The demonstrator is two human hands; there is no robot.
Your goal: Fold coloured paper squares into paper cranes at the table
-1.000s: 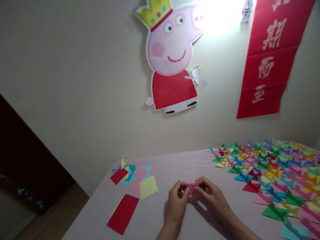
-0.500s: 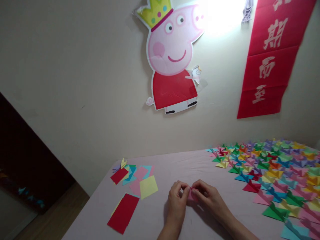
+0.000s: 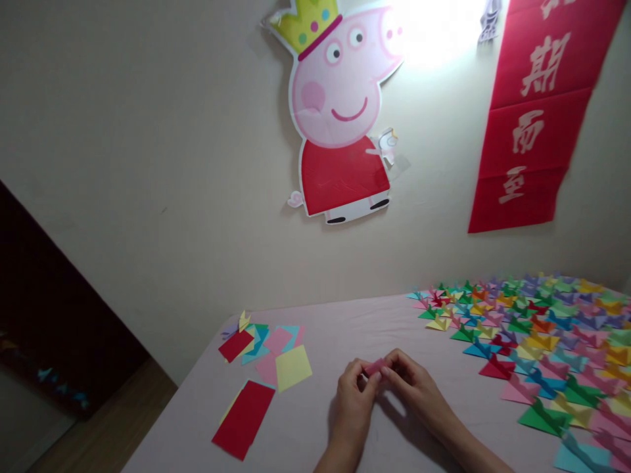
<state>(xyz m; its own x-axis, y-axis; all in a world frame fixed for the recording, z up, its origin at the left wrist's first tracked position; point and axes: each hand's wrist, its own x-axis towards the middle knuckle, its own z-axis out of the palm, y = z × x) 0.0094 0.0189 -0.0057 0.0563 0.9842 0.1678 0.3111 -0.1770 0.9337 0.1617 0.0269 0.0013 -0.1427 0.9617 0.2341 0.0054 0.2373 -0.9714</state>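
Over a pale pink cloth [image 3: 340, 332], my left hand [image 3: 355, 395] and right hand [image 3: 414, 386] pinched a small folded pink paper [image 3: 375, 367], seemingly unfinished. Right of that paper sat multicoloured folded-paper birds [image 3: 542, 342], apparently done; left of it, flat coloured-paper sheets [image 3: 294, 369] looked unfolded.
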